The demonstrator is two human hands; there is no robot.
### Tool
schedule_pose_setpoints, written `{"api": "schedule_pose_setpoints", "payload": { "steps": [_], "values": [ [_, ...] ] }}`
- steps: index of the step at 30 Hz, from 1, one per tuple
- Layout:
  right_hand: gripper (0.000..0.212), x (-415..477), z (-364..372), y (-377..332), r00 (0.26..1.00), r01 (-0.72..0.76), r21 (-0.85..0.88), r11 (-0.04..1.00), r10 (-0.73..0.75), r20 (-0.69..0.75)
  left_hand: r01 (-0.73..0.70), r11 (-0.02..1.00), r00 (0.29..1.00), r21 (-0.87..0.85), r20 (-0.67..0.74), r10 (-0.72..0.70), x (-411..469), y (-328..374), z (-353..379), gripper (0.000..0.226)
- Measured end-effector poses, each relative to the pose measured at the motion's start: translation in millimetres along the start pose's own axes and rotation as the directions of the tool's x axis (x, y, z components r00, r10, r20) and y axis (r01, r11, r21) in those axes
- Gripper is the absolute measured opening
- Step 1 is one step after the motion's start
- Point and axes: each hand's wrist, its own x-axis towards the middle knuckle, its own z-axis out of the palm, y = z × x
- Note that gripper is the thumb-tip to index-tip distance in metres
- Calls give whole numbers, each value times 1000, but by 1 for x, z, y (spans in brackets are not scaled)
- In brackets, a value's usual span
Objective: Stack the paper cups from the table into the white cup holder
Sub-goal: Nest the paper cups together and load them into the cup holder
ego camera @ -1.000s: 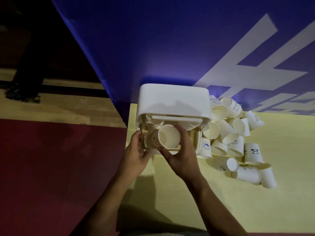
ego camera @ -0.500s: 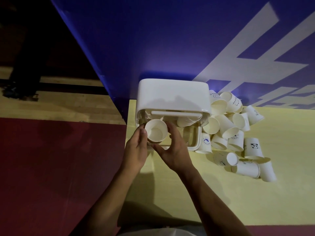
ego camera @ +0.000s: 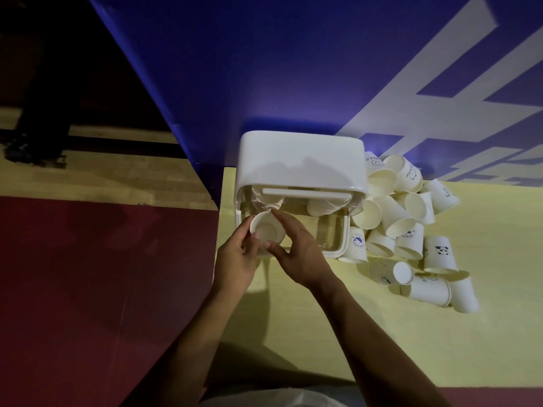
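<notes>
Cup (ego camera: 266, 230) pinched by left hand (ego camera: 235, 259) and right hand (ego camera: 302, 254), front-left edge of holder (ego camera: 299, 160), loose cups (ego camera: 405, 227) heaped right

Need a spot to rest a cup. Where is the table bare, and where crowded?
Bare: the near table between the right hand and the cup pile, and the strip right of the pile. Crowded: the pile hugs the cup holder's right side; the left hand and right hand hold a cup at its front left.
</notes>
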Motion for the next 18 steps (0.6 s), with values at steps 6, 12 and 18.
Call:
{"api": "schedule_pose_setpoints", "payload": {
  "steps": [6, 12, 18],
  "values": [
    [70, 5, -3, 3, 997, -32, 30, 999, 30, 68, 37, 999, 999, 3, -17, -37, -2, -4, 2, 41],
    [76, -19, -23, 3, 982, -175, 83, 981, 180, -60, 10, 998, 982, 55, -191, 1, -28, 26, -1, 47],
    [51, -70, -82, 34, 933, -270, 123, 955, 291, -212, -284, 948, 959, 144, 48, 280, -49, 76, 55, 40]
  ]
}}
